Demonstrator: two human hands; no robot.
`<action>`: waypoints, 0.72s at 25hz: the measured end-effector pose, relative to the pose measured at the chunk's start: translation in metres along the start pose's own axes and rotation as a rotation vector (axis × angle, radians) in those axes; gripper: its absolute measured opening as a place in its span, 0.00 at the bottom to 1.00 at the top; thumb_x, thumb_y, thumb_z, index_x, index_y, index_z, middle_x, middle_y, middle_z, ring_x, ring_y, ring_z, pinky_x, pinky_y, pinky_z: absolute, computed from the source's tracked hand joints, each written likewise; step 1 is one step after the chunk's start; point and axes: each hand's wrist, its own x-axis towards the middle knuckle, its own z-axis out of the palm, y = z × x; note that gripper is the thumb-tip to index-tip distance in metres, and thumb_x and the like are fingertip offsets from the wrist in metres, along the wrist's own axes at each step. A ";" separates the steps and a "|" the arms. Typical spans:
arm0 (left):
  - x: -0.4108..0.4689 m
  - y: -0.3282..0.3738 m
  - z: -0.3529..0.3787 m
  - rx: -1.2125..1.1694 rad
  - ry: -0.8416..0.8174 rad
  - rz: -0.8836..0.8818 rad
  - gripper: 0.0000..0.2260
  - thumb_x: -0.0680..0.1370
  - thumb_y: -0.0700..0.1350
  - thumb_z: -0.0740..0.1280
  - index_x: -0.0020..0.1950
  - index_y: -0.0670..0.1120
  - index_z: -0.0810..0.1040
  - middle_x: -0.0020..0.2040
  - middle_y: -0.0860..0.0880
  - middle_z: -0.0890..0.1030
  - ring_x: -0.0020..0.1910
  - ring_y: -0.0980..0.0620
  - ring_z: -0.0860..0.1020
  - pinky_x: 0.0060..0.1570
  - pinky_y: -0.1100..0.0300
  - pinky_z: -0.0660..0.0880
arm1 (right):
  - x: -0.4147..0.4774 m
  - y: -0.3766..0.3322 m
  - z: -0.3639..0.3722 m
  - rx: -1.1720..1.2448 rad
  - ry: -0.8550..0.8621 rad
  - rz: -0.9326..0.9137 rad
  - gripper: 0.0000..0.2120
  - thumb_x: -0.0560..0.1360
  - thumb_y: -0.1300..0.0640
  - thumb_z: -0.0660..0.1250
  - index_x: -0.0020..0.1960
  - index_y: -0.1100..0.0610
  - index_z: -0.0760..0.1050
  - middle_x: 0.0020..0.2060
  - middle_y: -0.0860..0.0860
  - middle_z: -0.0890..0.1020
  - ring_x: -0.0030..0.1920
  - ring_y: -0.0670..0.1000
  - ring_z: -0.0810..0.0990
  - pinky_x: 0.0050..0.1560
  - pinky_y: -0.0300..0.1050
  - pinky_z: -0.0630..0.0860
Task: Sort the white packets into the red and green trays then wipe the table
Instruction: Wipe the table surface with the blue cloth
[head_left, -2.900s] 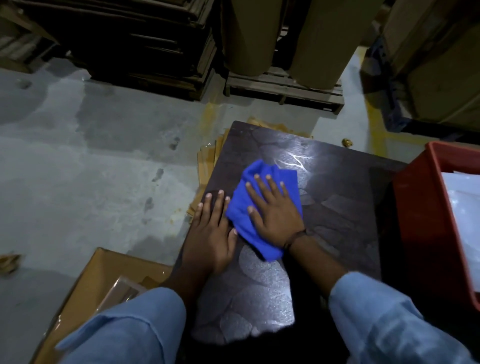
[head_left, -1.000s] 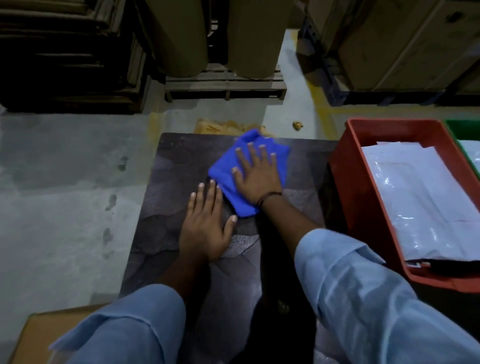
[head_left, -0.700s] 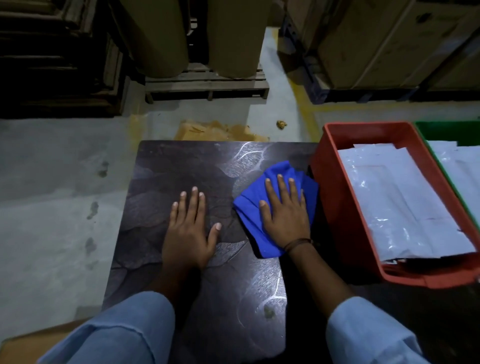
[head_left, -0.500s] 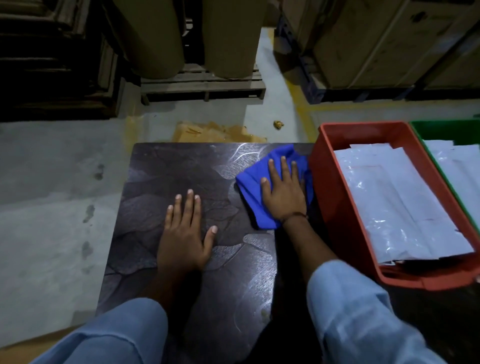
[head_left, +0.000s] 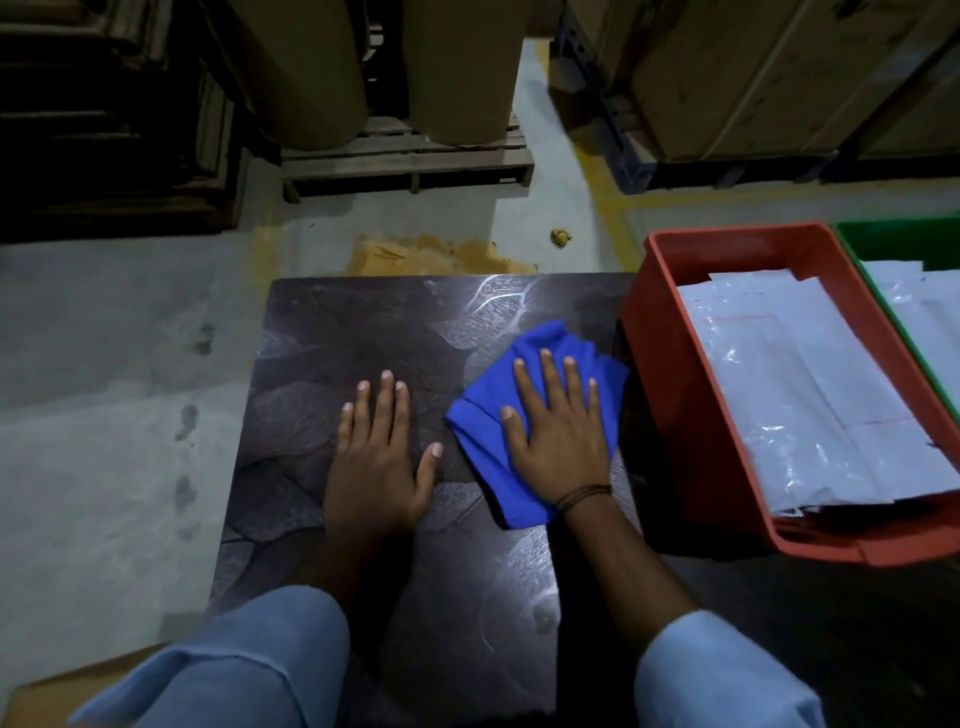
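2 flat hands were on the dark table, with 1 blue cloth under the right one.
The right hand pressed the cloth with straight, spread fingers, just beside the red tray. The left hand lay flat on bare tabletop, fingers straight, holding nothing. The red tray's white packets overlapped, so their count was unclear. The green tray, with more packets, was cut off at the right. 2 sleeves hid the table's near edge. Bare tabletop ran to the far and left edges.
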 end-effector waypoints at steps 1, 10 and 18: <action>0.000 0.000 0.000 -0.002 0.001 -0.004 0.35 0.81 0.60 0.55 0.82 0.40 0.56 0.83 0.42 0.52 0.82 0.40 0.50 0.78 0.41 0.54 | 0.004 0.006 0.000 -0.019 -0.005 0.026 0.29 0.79 0.38 0.50 0.79 0.45 0.56 0.79 0.52 0.58 0.79 0.58 0.51 0.77 0.62 0.49; -0.002 -0.003 0.006 -0.004 0.035 -0.001 0.35 0.82 0.61 0.53 0.82 0.40 0.56 0.83 0.41 0.53 0.82 0.40 0.51 0.79 0.42 0.52 | 0.093 -0.005 0.013 0.003 -0.057 0.095 0.30 0.79 0.38 0.49 0.79 0.46 0.55 0.79 0.53 0.56 0.79 0.60 0.51 0.76 0.64 0.47; -0.002 0.001 -0.008 -0.040 -0.092 -0.029 0.36 0.80 0.60 0.51 0.81 0.38 0.57 0.82 0.39 0.54 0.81 0.37 0.52 0.79 0.41 0.52 | -0.120 -0.030 -0.012 0.006 -0.062 -0.060 0.30 0.80 0.40 0.53 0.80 0.45 0.52 0.80 0.50 0.53 0.80 0.55 0.46 0.77 0.61 0.49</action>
